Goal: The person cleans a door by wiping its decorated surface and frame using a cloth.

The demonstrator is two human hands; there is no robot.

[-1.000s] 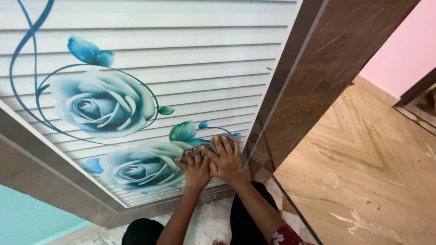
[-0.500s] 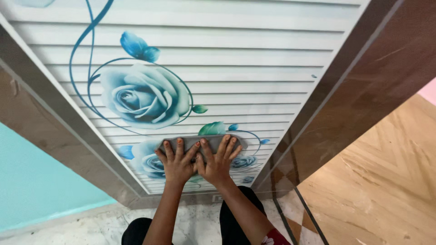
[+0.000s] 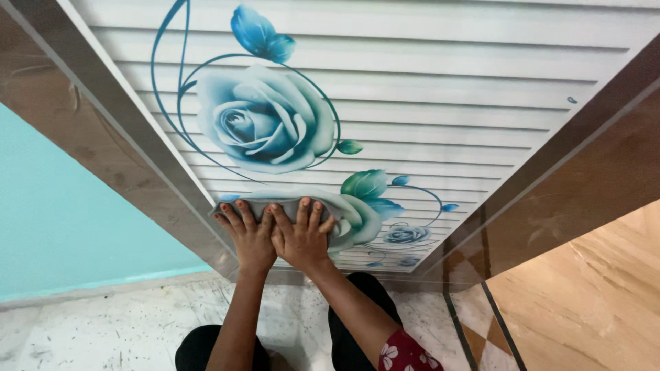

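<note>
A: Both hands lie flat on the cloth (image 3: 275,206), low and left of centre in the frame. The left hand (image 3: 246,237) and right hand (image 3: 300,237) sit side by side, fingers spread wide, palms pressing the grey cloth against the door (image 3: 426,89).

B: So neither hand is gripping it?

A: No, they pin it rather than pinch it. The cloth is a flat strip under the fingertips, touching the ribbed white panel at the lower rose (image 3: 357,216), close to the grey frame (image 3: 130,117) at the left edge.

B: How would you do this wipe well?

A: I'd keep the pressure even across both palms and run along the ribs, not across them, since dust tends to sit in the grooves. Near the frame, I'd tuck the cloth's edge into the corner so the seam gets reached.

B: Is the bottom strip covered?

A: Hard to say; the forearms hide part of the panel's lowest rows, just above the marble floor (image 3: 103,330). I'd judge that band deserves a separate low pass.

B: Anything to watch?

A: The cloth may bunch if one hand leads. Moving both together keeps it flat.
</note>
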